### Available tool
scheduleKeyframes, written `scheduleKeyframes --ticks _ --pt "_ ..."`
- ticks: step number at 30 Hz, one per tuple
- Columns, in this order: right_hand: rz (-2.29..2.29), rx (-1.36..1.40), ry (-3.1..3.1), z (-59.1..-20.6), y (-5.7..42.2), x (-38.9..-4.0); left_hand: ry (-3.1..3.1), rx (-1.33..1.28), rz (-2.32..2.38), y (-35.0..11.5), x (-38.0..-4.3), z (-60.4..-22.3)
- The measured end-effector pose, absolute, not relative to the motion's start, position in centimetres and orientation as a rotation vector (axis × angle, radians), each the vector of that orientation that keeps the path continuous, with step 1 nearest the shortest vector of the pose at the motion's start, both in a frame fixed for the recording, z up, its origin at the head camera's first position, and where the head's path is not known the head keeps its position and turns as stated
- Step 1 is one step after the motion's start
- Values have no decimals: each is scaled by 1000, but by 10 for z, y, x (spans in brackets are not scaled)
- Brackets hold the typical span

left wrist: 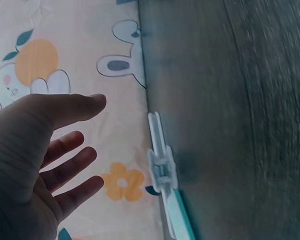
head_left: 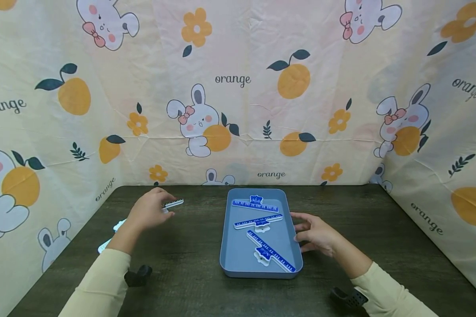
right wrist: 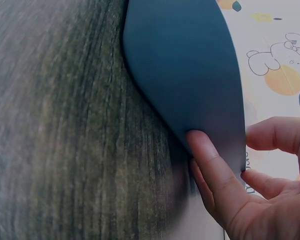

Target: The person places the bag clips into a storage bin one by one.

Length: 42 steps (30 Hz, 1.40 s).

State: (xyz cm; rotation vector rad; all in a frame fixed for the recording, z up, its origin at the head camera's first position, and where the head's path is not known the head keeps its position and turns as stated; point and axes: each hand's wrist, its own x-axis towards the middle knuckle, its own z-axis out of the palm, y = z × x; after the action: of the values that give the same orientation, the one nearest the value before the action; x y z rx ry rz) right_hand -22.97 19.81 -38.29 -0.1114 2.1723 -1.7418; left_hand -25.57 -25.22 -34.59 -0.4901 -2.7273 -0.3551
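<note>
My left hand (head_left: 150,210) is over the table's back left beside a white long-jawed clip (head_left: 173,204) with a dark-striped edge. Its thumb and fingers stand spread and apart from the white clip (left wrist: 161,170) in the left wrist view, where a spring and a teal edge show. A blue-grey tray (head_left: 231,264) sits near mid-table, and my right hand (head_left: 316,234) rests its fingers against the right outer wall. Three blue and white clips lie inside: one at the back (head_left: 255,205), one mid-tray (head_left: 258,222), one slanting at the front (head_left: 270,251).
Light-coloured clips (head_left: 104,245) lie at the table's left edge, partly hidden behind my left forearm. A printed cloth (head_left: 246,110) closes off the back and both sides of the dark wooden table (head_left: 182,273).
</note>
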Motion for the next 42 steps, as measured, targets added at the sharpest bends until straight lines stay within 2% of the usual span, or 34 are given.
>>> scheduleKeyframes --ticks 13,27,42 --pt "-1769 -131 2139 -383 199 -230 -2809 -423 -312 -264 -270 -360" --pt "-1763 -115 2154 -383 198 -230 -2895 -462 -201 -272 -294 -375" --pt "-1750 -92 2165 -381 197 -230 -3180 -364 -345 -274 -316 -362"
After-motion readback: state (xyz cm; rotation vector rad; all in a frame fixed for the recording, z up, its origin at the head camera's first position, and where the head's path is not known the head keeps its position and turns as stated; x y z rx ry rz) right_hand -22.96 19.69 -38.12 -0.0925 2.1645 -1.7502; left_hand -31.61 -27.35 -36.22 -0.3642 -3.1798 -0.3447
